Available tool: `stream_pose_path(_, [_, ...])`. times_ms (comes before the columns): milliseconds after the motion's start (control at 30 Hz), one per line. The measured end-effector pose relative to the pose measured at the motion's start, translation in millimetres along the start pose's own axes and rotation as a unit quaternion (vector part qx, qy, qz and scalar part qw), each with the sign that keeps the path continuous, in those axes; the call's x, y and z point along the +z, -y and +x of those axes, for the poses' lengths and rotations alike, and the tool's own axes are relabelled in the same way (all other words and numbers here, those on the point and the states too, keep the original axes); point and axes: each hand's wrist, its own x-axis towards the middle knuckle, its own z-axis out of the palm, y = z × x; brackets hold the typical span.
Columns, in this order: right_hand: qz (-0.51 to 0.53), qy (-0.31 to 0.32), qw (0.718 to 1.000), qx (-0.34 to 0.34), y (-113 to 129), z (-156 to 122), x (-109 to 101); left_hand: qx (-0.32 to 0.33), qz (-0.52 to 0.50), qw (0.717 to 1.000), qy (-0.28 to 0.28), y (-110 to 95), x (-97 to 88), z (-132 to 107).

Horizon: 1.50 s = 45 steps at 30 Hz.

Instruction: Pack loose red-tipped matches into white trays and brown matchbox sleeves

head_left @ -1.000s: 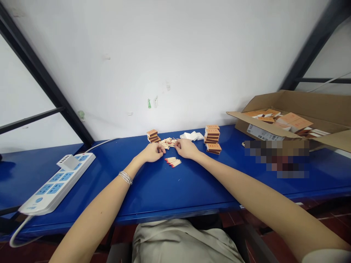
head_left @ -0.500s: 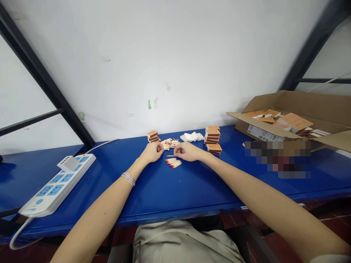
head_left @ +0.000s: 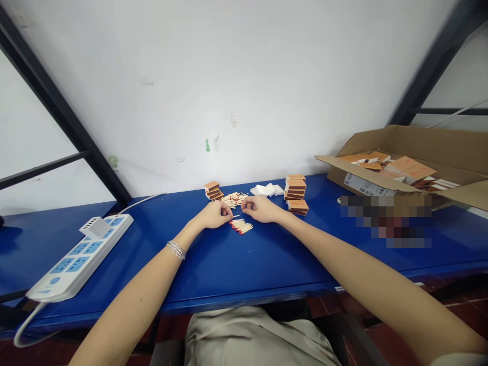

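My left hand [head_left: 217, 214] pinches a match [head_left: 236, 216] by one end, its pale stick pointing right. Just below it, a neat row of red-headed matches [head_left: 241, 226] lies side by side on the blue table [head_left: 213, 269]. Fingers bent together, my right hand [head_left: 259, 209] is at the right edge of a loose heap of matches [head_left: 233, 200]; what is between its fingertips, if anything, cannot be made out. Behind the right hand lie several white matchbox trays [head_left: 267, 190].
Stacked matchboxes [head_left: 295, 187] stand right of the trays, with a smaller stack [head_left: 212, 190] left of the heap. An open cardboard box [head_left: 343, 175] of matchboxes sits at the right. A white power strip [head_left: 82, 256] lies at the left, before the wall [head_left: 244, 91].
My left hand has moved slightly right and toward me, and now holds a match. The match at my right fingertips is gone from there; that hand has shifted slightly back toward the heap.
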Motion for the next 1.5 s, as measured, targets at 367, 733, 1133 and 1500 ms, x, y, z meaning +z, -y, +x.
stream_pose_path(367, [-0.061, -0.077, 0.995, -0.027, 7, 15, 23, -0.031, -0.055, 0.996, -0.067, 20, 4.0, 7])
stream_pose_path(733, [-0.057, -0.075, 0.995, -0.022, 6, 15, 21, -0.034, 0.021, 0.994, -0.098, 20, 4.5, 6])
stream_pose_path(1133, [0.038, 0.074, 0.996, -0.03, 0, 6, 3, 0.062, 0.045, 0.99, -0.119, 17, 10.3, 6])
stream_pose_path(1500, [-0.108, -0.056, 0.992, 0.033, 14, 17, 20, 0.075, 0.117, 0.983, -0.12, 12, 13.1, 10])
